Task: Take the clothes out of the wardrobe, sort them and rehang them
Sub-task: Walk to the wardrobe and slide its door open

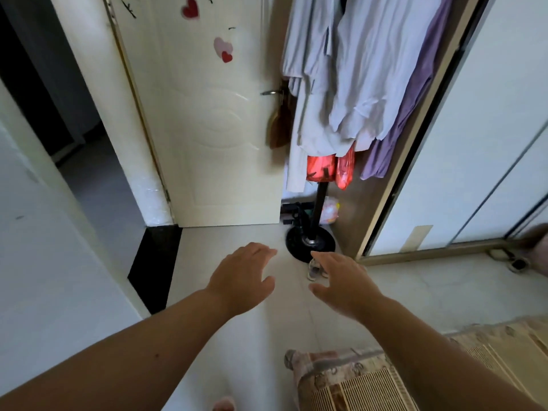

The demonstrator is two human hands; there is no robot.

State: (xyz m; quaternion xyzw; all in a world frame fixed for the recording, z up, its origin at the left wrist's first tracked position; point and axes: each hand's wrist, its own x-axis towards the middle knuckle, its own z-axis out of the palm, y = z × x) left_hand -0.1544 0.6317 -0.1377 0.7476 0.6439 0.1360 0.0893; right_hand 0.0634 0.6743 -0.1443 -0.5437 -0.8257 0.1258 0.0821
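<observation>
Several pale garments point(350, 72) and a purple one point(415, 93) hang from a black coat stand point(318, 203) with a round base, beside the wardrobe's white sliding door point(474, 149). Red plastic bags point(329, 169) hang below the clothes. My left hand point(243, 280) and my right hand point(341, 280) reach forward over the tiled floor, both empty with fingers spread. They are short of the stand and touch nothing.
A cream door point(207, 129) with heart stickers stands open at the left, beside a dark doorway point(59, 114). A small shoe point(315, 269) lies near the stand's base. A patterned bed corner point(385, 378) is at the lower right. Slippers point(510, 259) lie by the wardrobe track.
</observation>
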